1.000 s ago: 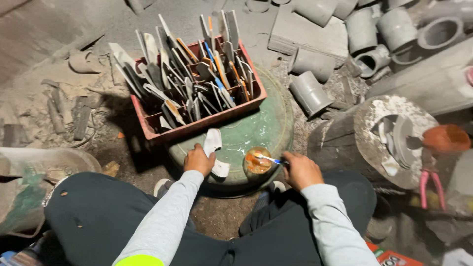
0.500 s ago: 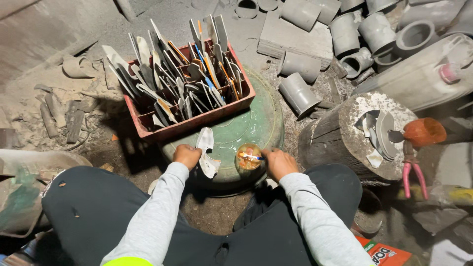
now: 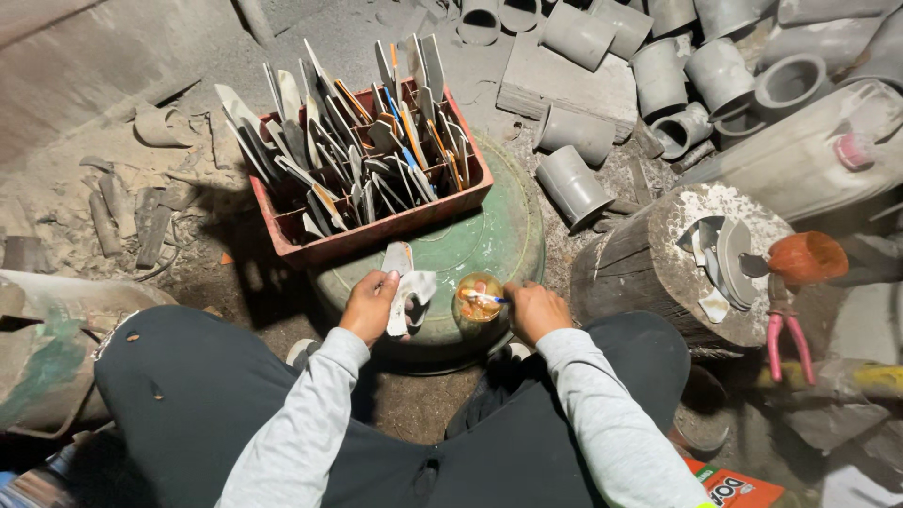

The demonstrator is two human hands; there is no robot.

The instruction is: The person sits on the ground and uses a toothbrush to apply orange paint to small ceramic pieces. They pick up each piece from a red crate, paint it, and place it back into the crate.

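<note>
Little has shifted since the earlier frame: the hands are kept over the green basin [image 3: 489, 246], the view slightly nearer. A pale cloth [image 3: 406, 293] is gripped in the closed fingers of the left hand [image 3: 369, 303]. A small brush [image 3: 482, 297] is pinched by the right hand [image 3: 532, 310], its tip in a small amber cup [image 3: 478, 303] on the basin's near edge. Beyond, the basin is crowded by a red crate [image 3: 376, 230] of blades. Grey pipes [image 3: 658, 66] and a wooden stump [image 3: 658, 263] close off the right; dusty floor [image 3: 113, 113] lies open to the left.
</note>
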